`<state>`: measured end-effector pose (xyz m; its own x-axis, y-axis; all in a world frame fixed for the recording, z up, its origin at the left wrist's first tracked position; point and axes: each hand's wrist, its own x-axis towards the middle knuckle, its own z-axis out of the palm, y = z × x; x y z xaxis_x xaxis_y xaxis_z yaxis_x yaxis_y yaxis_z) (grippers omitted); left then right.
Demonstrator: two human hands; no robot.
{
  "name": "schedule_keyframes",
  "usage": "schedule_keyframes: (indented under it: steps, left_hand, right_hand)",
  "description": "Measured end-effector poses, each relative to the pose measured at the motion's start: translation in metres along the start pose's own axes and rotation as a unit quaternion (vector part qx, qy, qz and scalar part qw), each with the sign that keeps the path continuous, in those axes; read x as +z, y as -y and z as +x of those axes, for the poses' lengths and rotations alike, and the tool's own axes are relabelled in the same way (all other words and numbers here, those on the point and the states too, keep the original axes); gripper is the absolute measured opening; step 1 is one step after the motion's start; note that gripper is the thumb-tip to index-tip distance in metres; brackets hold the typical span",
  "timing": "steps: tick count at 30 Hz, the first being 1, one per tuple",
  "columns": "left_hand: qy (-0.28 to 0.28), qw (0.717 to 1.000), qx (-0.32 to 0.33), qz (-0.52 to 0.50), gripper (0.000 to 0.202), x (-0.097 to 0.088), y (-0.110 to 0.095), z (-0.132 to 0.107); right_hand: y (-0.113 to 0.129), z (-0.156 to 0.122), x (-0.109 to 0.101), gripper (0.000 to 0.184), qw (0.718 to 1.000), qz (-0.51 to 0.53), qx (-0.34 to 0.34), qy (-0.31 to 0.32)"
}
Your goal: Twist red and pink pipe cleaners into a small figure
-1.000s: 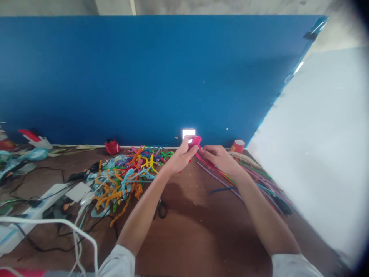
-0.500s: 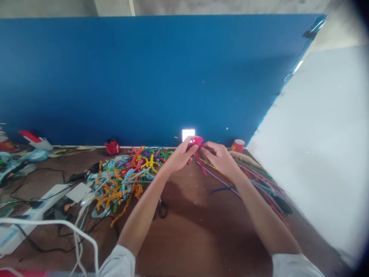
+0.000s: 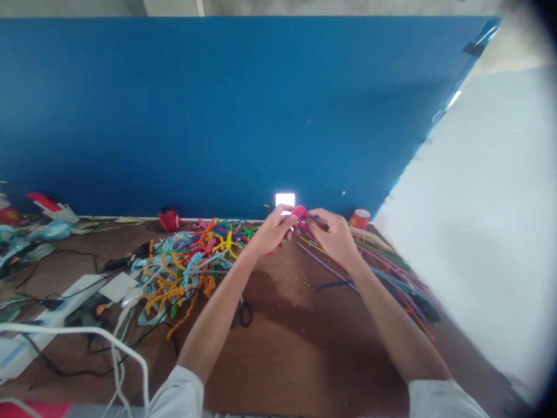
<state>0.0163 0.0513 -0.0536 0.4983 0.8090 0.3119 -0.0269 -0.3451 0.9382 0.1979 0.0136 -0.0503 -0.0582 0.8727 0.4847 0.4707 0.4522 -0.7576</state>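
Observation:
My left hand (image 3: 270, 233) is closed around a bright pink pipe cleaner piece (image 3: 298, 211), its bunched top showing above the thumb. From the right, my right hand (image 3: 334, 237) pinches at the same piece, near where a pink strand slants down between both hands. The fingertips partly cover the piece, so its exact shape is unclear. Behind the hands, a bright white phone-like screen (image 3: 285, 200) leans at the blue panel. Left of the left forearm lies a heap of coloured bent pipe cleaners (image 3: 183, 273); straight ones (image 3: 391, 273) lie beyond the right forearm.
Scissors (image 3: 244, 313) lie beside my left forearm. A red paper cup (image 3: 359, 219) and a red can-like container (image 3: 169, 219) stand along the blue panel (image 3: 217, 116). At left are a white power strip (image 3: 52, 325) and tangled cables. A white wall (image 3: 487, 203) borders the right side.
The pink strand that hung down between the hands is now angled closer to the right fingers. The pink top looks more compact. My view has shifted slightly; both hands stay close together.

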Motion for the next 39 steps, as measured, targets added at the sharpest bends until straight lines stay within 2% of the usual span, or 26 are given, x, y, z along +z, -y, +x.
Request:
schedule_keyframes:
  steps: [3,6,9,13,18,25,31,36,39]
  left_hand:
    - [-0.004,1.000,0.009,0.002,0.035,0.001,0.002,0.000]
    - [0.018,1.000,0.015,-0.004,0.034,0.003,-0.001,-0.001]
    - [0.025,0.999,0.017,-0.017,0.035,0.005,-0.004,-0.002]
    - [0.020,0.999,0.022,-0.025,0.037,0.007,-0.004,-0.002]
    - [0.025,0.999,0.024,0.008,0.031,0.005,-0.001,-0.001]
    - [-0.059,0.995,0.025,0.078,0.030,0.001,0.005,0.001]
    - [-0.102,0.994,0.013,0.049,0.030,-0.003,0.013,0.005]
    - [-0.107,0.994,0.024,0.023,0.030,-0.005,0.010,0.005]
    - [-0.132,0.991,0.013,-0.005,0.030,-0.005,0.008,0.005]
  right_hand:
    - [0.000,0.000,0.000,0.023,1.000,-0.004,-0.023,0.003]
    - [0.002,0.000,-0.002,0.024,0.999,-0.011,-0.039,0.008]
    - [0.004,-0.001,-0.003,0.025,0.999,-0.026,-0.043,0.002]
    - [0.005,-0.001,-0.005,0.023,0.996,-0.070,-0.051,0.026]
    - [0.008,-0.002,-0.009,0.023,0.994,-0.091,-0.051,0.038]
    - [0.006,0.000,-0.010,0.025,0.990,-0.108,-0.053,0.077]
    - [0.005,0.004,-0.007,0.031,0.988,-0.107,-0.054,0.101]
    - [0.007,0.001,-0.008,0.031,0.991,-0.066,-0.015,0.111]
    - [0.006,0.001,-0.011,0.025,0.993,-0.038,-0.008,0.108]
